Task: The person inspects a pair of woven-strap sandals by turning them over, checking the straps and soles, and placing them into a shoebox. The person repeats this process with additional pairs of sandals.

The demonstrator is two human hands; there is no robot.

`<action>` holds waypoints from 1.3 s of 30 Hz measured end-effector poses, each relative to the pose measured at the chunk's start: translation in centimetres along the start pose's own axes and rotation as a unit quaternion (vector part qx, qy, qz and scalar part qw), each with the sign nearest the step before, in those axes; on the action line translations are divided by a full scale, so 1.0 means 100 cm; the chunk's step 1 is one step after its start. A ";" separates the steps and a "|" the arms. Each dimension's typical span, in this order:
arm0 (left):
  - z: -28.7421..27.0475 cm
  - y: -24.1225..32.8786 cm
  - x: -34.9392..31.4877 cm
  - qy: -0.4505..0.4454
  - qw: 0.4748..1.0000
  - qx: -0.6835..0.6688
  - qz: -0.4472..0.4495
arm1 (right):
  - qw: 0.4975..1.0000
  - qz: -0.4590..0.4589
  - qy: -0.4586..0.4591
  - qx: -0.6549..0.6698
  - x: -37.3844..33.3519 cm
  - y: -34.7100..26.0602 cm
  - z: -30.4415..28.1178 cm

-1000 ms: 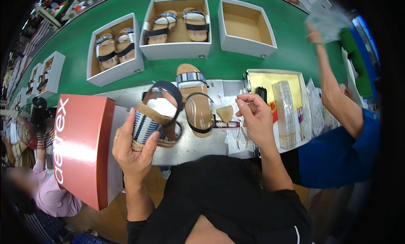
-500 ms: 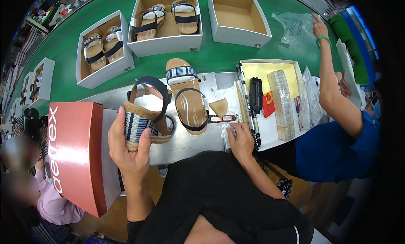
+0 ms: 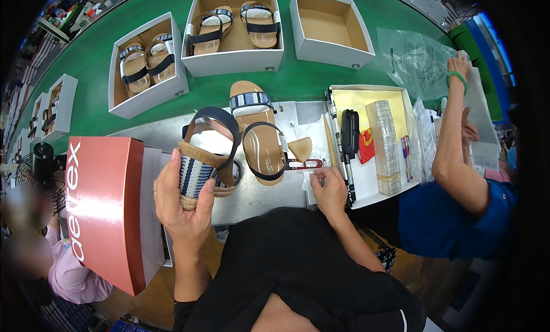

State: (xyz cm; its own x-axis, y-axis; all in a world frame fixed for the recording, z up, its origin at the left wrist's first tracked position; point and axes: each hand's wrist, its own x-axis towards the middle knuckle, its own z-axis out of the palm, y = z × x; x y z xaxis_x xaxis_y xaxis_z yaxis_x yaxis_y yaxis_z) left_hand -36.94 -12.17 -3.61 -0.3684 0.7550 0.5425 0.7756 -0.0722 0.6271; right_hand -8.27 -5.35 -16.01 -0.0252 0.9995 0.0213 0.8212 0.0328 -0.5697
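Note:
My left hand (image 3: 186,214) is closed around the toe end of a sandal (image 3: 195,177). This sandal has a blue-and-white woven band, a dark navy strap and a rope-like sole edge, and it is held tilted above the metal worktop. Its mate, a second sandal (image 3: 260,145), lies sole down just to the right with white padding under the front band. My right hand (image 3: 330,194) rests at the worktop's near edge, its fingers curled; what is in them, if anything, cannot be made out. Close by lie a small red-handled tool (image 3: 306,164) and a tan wedge-shaped piece (image 3: 300,149).
A shallow tray (image 3: 358,186) with pens, a black case and a wrapped bundle stands right. Boxes of sandals (image 3: 232,63) and an open box (image 3: 332,55) line the green surface. A reddish box (image 3: 106,206) is at left. A co-worker's arm (image 3: 450,137) handles clear plastic (image 3: 415,59).
The co-worker's hand has come nearer and spread the clear plastic. My left hand and its sandal have shifted slightly right in the picture, as has most of the scene. My right fingers curl more.

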 end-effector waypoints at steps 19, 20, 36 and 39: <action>-0.008 0.006 0.005 0.024 0.998 0.017 0.048 | 0.995 -0.049 -0.069 -0.060 -0.002 -0.017 -0.006; -0.008 0.005 0.005 0.026 0.998 0.016 0.050 | 0.995 -0.034 -0.098 -0.013 -0.001 -0.030 -0.017; -0.003 0.019 -0.003 0.033 0.998 0.035 0.049 | 0.866 -0.258 -0.208 0.375 0.025 -0.193 -0.057; -0.002 0.023 -0.005 0.029 0.998 0.044 0.046 | 0.869 -0.259 -0.191 0.376 0.026 -0.191 -0.051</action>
State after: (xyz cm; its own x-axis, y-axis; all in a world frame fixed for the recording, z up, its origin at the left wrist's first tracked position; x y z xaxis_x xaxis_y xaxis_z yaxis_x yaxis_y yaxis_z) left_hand -35.05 -12.80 -2.30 -0.3211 0.7089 0.6280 0.8486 -0.0790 0.5231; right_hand -21.13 -3.42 -0.92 -0.5867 0.7726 0.2427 0.0421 0.3284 -0.9436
